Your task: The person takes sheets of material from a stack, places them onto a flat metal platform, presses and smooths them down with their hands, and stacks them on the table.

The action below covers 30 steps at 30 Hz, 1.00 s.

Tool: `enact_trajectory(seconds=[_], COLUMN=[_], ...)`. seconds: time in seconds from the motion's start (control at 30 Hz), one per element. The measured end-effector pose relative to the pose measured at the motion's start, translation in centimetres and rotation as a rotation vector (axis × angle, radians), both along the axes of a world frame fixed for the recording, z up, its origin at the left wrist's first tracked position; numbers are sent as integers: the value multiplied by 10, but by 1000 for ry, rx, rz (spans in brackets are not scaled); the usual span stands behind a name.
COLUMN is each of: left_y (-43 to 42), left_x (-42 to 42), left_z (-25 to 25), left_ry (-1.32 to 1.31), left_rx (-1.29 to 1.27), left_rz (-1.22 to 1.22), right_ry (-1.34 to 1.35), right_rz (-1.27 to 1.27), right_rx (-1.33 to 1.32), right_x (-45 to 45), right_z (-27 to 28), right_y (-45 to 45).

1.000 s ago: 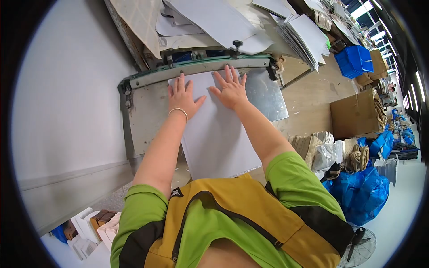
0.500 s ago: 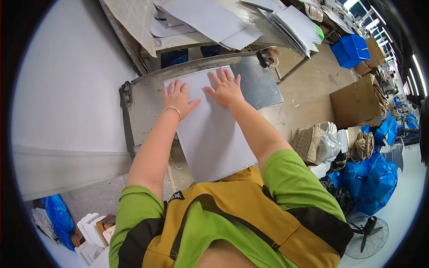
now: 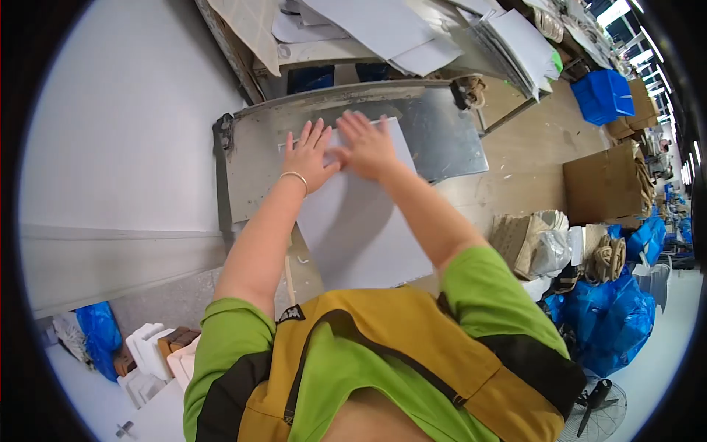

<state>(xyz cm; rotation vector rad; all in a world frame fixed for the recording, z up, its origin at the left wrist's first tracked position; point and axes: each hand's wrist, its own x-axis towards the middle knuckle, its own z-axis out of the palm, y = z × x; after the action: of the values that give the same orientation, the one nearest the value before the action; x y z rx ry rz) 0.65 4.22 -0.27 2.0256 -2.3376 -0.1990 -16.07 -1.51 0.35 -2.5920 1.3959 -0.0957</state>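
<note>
A pale grey-white rectangular sheet (image 3: 361, 228) lies on a metal-topped table (image 3: 442, 140), its near end reaching over the edge toward my apron. Both hands rest near its far end. My left hand (image 3: 309, 158), with a bracelet at the wrist, lies with fingers spread over the sheet's upper left part. Close beside it, my right hand (image 3: 366, 147) is slightly blurred, fingers stretched out near the sheet's top edge. The thumbs come close together. Whether the sheet is one piece or a stack, I cannot tell.
Behind the metal table stands a worktable with loose white sheets (image 3: 375, 29) and a stack of sheets (image 3: 519, 48). To the right are a blue bin (image 3: 602, 97), a cardboard box (image 3: 604, 184) and blue bags (image 3: 611, 324). A fan (image 3: 593, 409) stands at lower right.
My right hand has shifted left and closer to my left hand. The left hand has moved slightly inward over the sheet. The whole view has shifted a little.
</note>
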Motion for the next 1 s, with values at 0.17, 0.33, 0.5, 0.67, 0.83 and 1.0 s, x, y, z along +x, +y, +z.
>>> enact_trajectory(seconds=[0.17, 0.33, 0.5, 0.67, 0.83, 1.0], left_y=[18, 26, 3, -77, -155, -108], left_x=[26, 29, 48, 8, -78, -139], left_z=[-7, -11, -6, 129, 227, 296], left_ry=[47, 139, 435, 658, 487, 1026], left_rx=[-52, -269, -436, -901, -852, -556], left_rz=[26, 275, 184, 69, -87, -740], right_ry=[36, -49, -524, -1245, -1370, -1388], right_rz=[-102, -284, -340, -176, -669, -867], right_rx=[-55, -140, -8, 740, 677, 1], right_x=[-58, -66, -87, -155, -216, -332], right_z=[-11, -19, -12, -7, 33, 99], right_y=[-21, -24, -21, 1, -29, -170])
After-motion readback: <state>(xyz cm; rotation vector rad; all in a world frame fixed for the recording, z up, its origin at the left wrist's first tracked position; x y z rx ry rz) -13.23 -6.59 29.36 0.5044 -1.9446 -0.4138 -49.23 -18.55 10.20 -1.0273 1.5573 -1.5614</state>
